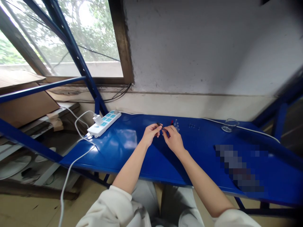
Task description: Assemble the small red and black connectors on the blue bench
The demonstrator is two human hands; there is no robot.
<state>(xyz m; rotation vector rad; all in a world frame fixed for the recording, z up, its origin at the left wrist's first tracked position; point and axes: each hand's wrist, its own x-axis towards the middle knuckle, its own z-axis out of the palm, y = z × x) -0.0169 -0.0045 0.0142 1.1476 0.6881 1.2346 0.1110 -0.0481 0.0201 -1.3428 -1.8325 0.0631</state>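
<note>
The left hand (pixel 150 133) pinches a slim dark piece (pixel 158 124) between thumb and fingertips, its upper end poking out past them. The right hand (pixel 172 137) meets it from the other side, thumb and fingers bent in to a narrow gap at the piece's lower end; I cannot tell whether they grip it or only touch it. The piece sits between the two sets of fingertips, above the blue table (pixel 127 159).

Just beyond the right fingers lie a red bit (pixel 172 122) and a few clear tubes (pixel 176 124), partly hidden by that hand. Farther right of the fingers are some tiny clear parts (pixel 191 125), and well beyond those a round clear dish (pixel 226 129) near the back edge. Nearer the wearer, to the right of the fingers, lies a dark long item (pixel 239 170), pixelated past telling. Well to the left of the fingers rests a white power strip (pixel 104 124) with a plug (pixel 97 119) in it; a white cable (pixel 71 167) hangs over the table's left end.
</note>
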